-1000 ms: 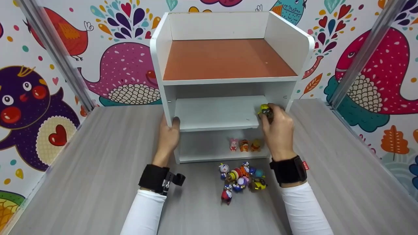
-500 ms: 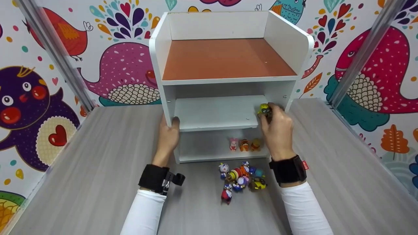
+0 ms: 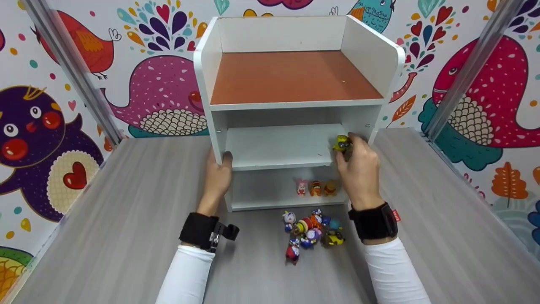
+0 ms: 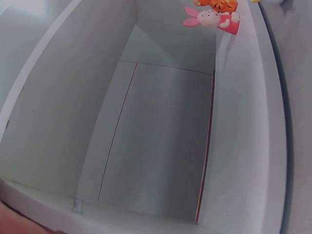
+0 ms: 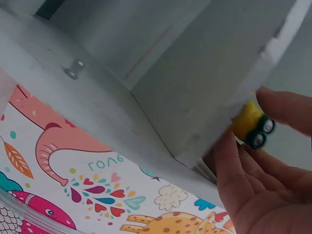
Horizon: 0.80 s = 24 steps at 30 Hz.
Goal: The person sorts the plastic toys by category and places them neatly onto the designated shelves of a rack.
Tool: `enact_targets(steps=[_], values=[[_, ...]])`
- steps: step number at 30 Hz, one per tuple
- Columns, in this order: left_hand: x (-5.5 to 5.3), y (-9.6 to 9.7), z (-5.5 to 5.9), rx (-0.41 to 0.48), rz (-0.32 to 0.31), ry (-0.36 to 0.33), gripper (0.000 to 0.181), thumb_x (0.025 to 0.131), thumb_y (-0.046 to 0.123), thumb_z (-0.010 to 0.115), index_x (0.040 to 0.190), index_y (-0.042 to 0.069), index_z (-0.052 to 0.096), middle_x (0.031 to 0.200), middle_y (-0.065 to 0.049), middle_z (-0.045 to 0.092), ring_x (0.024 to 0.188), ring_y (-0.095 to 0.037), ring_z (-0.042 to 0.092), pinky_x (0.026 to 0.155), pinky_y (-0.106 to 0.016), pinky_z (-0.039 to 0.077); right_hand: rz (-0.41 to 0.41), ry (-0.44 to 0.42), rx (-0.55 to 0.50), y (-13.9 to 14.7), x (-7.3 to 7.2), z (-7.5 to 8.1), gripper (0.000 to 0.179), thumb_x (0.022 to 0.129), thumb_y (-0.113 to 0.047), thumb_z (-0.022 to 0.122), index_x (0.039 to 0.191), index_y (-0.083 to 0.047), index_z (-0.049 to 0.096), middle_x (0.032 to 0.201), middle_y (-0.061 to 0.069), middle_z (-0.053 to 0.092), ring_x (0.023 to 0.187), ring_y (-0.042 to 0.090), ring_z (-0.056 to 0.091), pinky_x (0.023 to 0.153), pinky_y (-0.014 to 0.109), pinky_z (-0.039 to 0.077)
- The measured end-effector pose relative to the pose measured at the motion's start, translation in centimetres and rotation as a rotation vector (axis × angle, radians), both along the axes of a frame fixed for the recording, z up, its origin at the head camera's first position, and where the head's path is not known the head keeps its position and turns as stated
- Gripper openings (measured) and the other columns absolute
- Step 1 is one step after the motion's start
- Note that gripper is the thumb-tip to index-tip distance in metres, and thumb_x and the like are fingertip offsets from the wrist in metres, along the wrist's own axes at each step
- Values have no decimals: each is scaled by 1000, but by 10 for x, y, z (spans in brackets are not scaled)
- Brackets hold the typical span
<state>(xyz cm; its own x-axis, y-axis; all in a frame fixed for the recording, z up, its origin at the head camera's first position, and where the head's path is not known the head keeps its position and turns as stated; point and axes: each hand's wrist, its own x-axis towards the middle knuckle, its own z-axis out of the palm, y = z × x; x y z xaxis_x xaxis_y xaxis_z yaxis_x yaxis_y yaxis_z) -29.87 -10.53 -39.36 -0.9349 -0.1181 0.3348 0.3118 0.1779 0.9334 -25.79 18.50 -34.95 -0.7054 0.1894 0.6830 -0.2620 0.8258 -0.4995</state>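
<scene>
A small white shelf unit (image 3: 274, 104) stands on the table, its top board brown. My left hand (image 3: 217, 179) grips the front edge of its left side panel; only a bit of that hand shows in the left wrist view. At the right end of the middle shelf (image 3: 278, 145), my right hand (image 3: 360, 169) holds a small yellow toy (image 3: 341, 143) between thumb and fingers. Two round dark-green rings with pale centres mark the toy (image 5: 253, 126) in the right wrist view. My fingers there lie against the shelf's front edge and partly hide the toy.
On the bottom shelf stand a pink piglet figure (image 3: 301, 187), an orange tiger figure (image 3: 315, 188) and a yellow-brown bear figure (image 3: 330, 188). Several toys, including a yellow-and-black one (image 3: 334, 238) and a red-and-blue one (image 3: 292, 252), lie heaped on the table before the unit.
Slightly more of the yellow toy shows between my right thumb and fingers. My left hand and the shelf unit stay where they were.
</scene>
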Motion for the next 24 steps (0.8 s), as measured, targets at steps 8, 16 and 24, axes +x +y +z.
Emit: enact_targets(steps=[8, 16, 24], values=[[0, 0, 0, -8, -6, -17, 58, 104, 13, 38, 158, 0, 22, 163, -24, 25, 154, -38, 19, 126, -56, 14, -8, -56, -7, 4, 19, 18, 40, 84, 2, 74, 122, 12, 63, 116, 30, 70, 104, 42, 70, 89, 51, 58], [-1, -1, -2, 1, -2, -19, 57, 104, 12, 38, 158, 3, 23, 163, -22, 27, 154, -37, 20, 126, -56, 14, 55, -148, 7, 17, 50, 42, 26, 88, -1, 73, 112, 7, 69, 101, 25, 75, 92, 37, 74, 81, 49, 61], [0, 1, -1, 19, -7, -15, 57, 104, 12, 38, 158, 3, 24, 161, -22, 30, 153, -36, 23, 127, -55, 15, 344, -267, 214, 13, 68, 45, 20, 85, 0, 75, 105, 1, 70, 89, 14, 77, 80, 25, 75, 71, 42, 63]])
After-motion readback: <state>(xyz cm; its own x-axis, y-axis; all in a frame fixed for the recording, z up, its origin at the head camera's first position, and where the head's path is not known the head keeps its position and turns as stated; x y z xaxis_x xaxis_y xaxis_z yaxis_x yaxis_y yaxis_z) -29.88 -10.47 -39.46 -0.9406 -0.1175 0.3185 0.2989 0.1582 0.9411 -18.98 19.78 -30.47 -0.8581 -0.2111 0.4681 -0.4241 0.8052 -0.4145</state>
